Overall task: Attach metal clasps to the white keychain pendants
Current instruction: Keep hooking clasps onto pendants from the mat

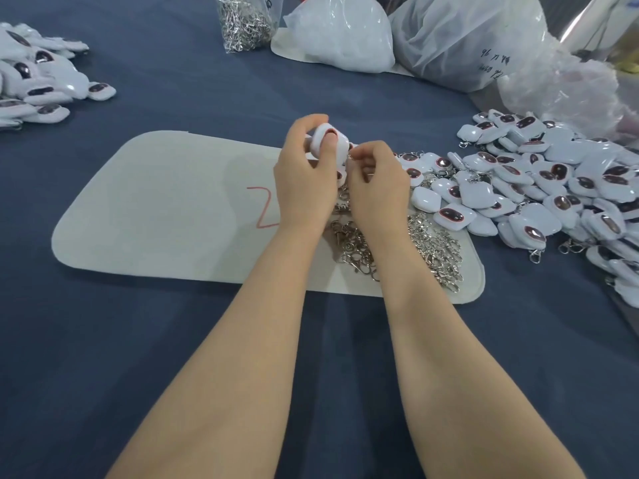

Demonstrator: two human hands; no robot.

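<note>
Presently I am seeing the left hand point(304, 171) gripping a pendant point(330, 140) upturned, presenting its 4 o'clock edge to the right hand point(378, 178), which is pinching, likely, a clasp point(350, 155).

White pendants point(474, 194) (dark ovals), silver clasps point(436, 248), navy cloth point(173, 340)

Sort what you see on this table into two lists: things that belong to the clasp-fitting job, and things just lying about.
In the job:
- held pendant, gripped by the left hand, with the right hand pinching at its edge
- loose clasps on the mat
- pendant heap on the right

Lying about:
- bagged clasps
- white plastic bags
- far-left pendant pile, probably set aside
</note>
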